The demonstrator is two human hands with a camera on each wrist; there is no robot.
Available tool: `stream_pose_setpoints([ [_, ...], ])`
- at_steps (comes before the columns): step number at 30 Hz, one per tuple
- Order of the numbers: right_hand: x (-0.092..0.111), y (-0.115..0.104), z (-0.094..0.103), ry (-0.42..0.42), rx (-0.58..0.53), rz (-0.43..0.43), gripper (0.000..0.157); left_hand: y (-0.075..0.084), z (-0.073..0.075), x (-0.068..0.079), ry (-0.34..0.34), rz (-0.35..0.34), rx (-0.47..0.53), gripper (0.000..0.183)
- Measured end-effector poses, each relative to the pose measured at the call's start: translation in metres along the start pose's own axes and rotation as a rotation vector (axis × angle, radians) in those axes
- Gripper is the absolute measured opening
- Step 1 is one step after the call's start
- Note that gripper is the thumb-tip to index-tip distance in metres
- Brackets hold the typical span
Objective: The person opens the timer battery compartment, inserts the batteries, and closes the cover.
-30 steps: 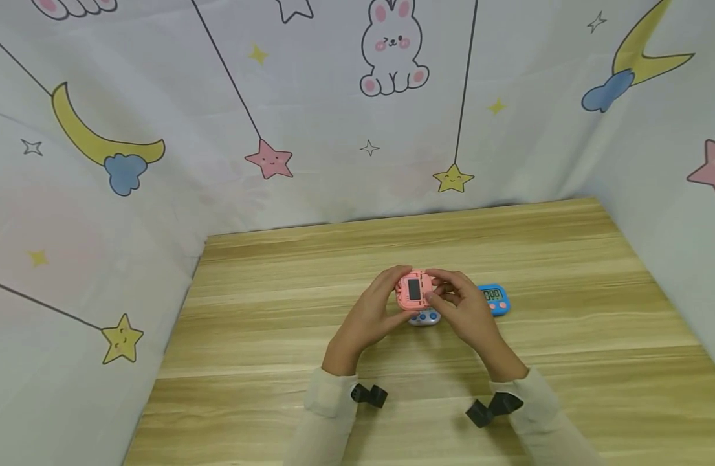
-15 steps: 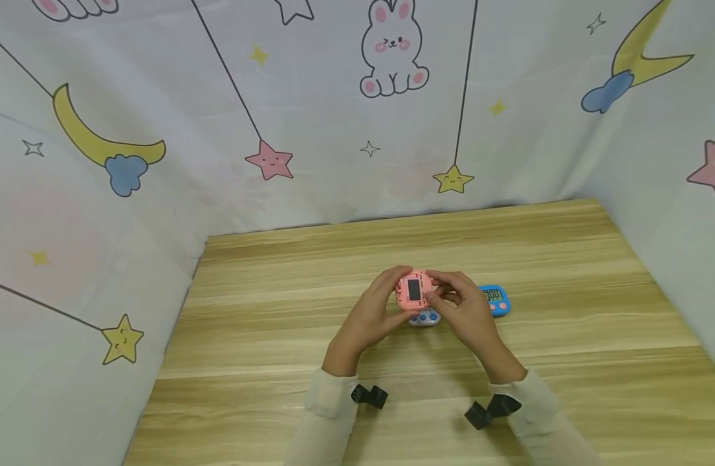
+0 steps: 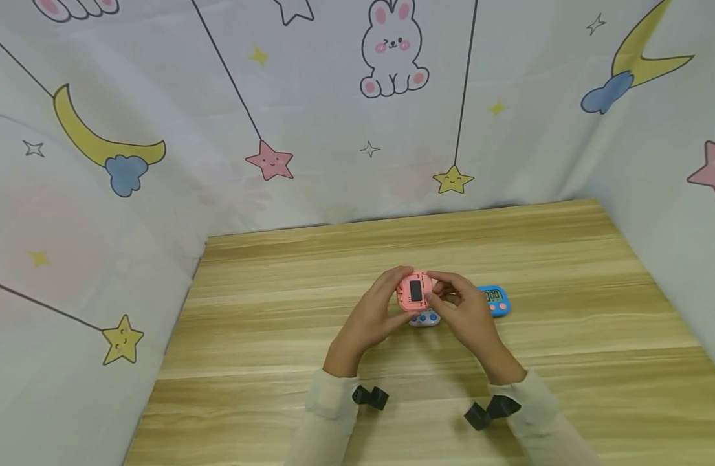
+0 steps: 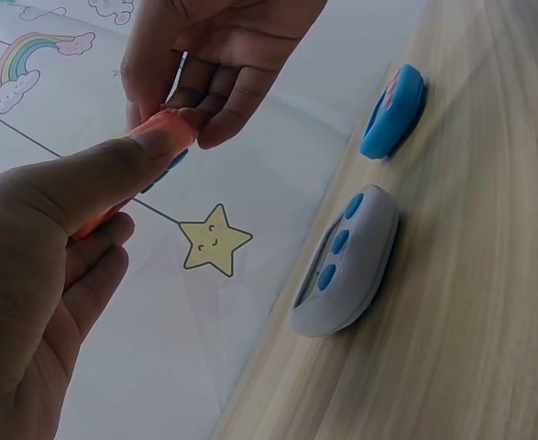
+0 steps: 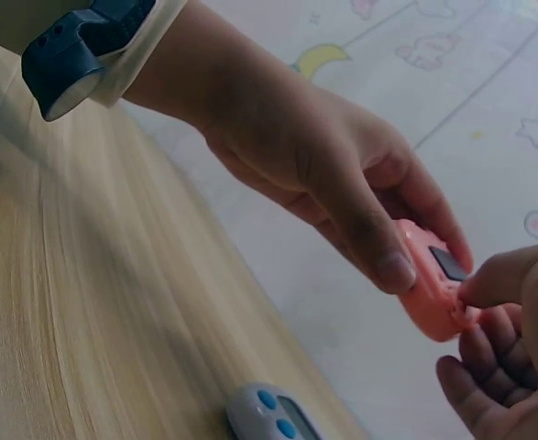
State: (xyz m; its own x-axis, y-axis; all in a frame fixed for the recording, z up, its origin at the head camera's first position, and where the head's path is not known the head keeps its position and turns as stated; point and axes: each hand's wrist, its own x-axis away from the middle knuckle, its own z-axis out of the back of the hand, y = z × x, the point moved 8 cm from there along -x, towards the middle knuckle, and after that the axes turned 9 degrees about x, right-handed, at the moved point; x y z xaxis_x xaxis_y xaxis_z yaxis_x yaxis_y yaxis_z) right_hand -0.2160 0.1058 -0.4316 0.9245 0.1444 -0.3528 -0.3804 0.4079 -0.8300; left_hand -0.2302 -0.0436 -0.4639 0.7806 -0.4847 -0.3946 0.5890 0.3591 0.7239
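Note:
In the head view, a small pink digital timer is held above the table, a dark rectangle on the face turned toward me. My left hand grips its left side, thumb at the bottom and fingers at the top. On its right edge, my right hand pinches with thumb and index finger. The right wrist view shows both hands around the pink timer; the right thumb presses near one edge. Fingers hide much of it in the left wrist view. Below lies a white timer with blue buttons, partly covered in the head view.
A blue timer with pink buttons lies right of the hands on the wood-grain table. White cloth printed with stars, moons and a rabbit stands around the table's back and sides. Black wrist cameras sit at both cuffs.
The pink timer has shifted and turned very slightly within the hands. Both hands keep nearly the same place and hold.

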Motion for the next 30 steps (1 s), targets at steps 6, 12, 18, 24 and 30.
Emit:
stream_pose_setpoints([
  [6,-0.0003,0.0023,-0.002,-0.03,-0.025,-0.039,0.034,-0.0014,-0.0005,0.0001,0.001,0.008,-0.003,0.076],
  [12,0.0007,0.0042,-0.0039,-0.054,-0.024,-0.061,0.036,0.0003,0.0014,0.0004,0.019,-0.024,0.001,0.075],
  [18,0.0005,0.0037,-0.0025,-0.03,-0.034,-0.056,0.035,0.0017,0.0008,0.0,0.019,-0.026,0.006,0.073],
  [24,0.0001,0.0018,0.0005,0.019,-0.025,-0.023,0.031,0.0017,0.0,-0.0005,0.024,-0.035,0.011,0.073],
  [30,0.0003,0.0024,0.0025,0.052,-0.039,-0.007,0.027,0.0025,0.0001,0.0,0.034,-0.041,0.023,0.076],
])
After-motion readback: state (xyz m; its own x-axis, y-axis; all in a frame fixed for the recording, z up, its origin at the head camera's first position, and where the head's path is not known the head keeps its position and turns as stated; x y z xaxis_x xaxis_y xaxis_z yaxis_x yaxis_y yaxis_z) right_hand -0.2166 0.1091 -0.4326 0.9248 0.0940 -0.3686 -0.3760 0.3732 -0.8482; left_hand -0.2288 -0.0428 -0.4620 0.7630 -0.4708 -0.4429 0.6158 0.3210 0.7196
